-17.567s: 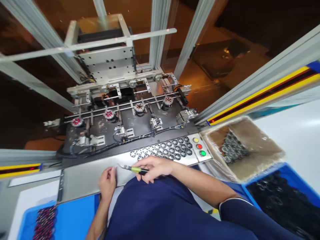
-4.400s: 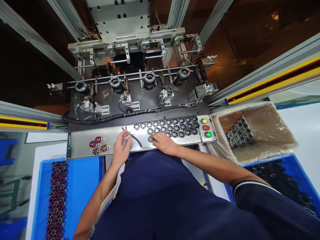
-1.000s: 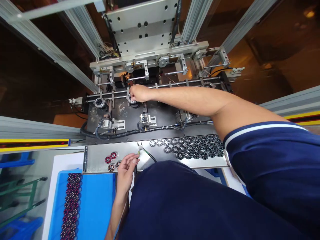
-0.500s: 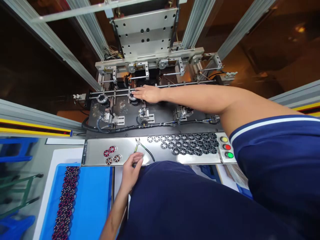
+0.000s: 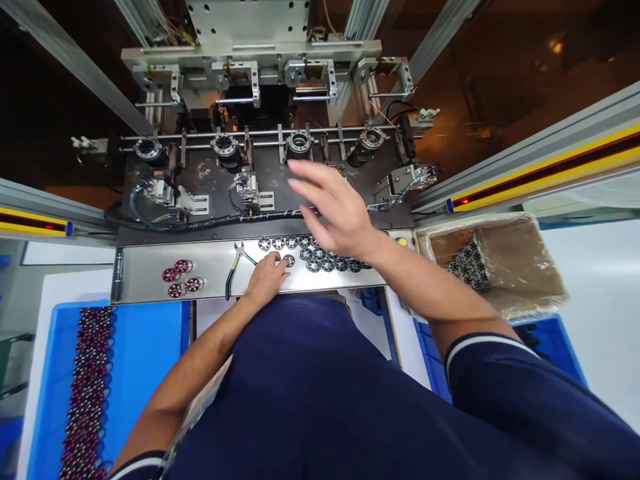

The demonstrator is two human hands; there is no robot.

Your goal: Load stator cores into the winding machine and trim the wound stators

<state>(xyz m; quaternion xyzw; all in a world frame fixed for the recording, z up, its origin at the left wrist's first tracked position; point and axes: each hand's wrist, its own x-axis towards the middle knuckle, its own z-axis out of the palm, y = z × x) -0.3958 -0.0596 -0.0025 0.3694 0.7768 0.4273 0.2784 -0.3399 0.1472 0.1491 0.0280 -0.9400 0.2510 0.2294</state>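
Note:
My left hand (image 5: 267, 280) is on the metal ledge, its fingertips closed on a small dark, slotted stator core (image 5: 289, 261). Just left of it lie side cutters (image 5: 233, 272) with their jaws pointing away from me. My right hand (image 5: 343, 217) is raised over the machine's front edge, fingers apart and holding nothing. Behind it stand a round holder (image 5: 300, 143) and another round holder (image 5: 373, 139), both showing open rings. Farther left, one holder (image 5: 226, 145) and the leftmost holder (image 5: 149, 149) carry dark slotted cores. Rows of bare stator cores (image 5: 320, 254) are partly hidden by my right hand.
Several wound stators (image 5: 176, 274) sit at the ledge's left end. A blue tray (image 5: 150, 373) holds long rows of wound stators. On the right is a plastic-lined box (image 5: 515, 267) of metal cores. Yellow sensor bars (image 5: 540, 170) flank the machine.
My right hand has drawn back from the second holder toward me and to the right. My left hand has moved from beside the cutters to a core. The view has shifted too.

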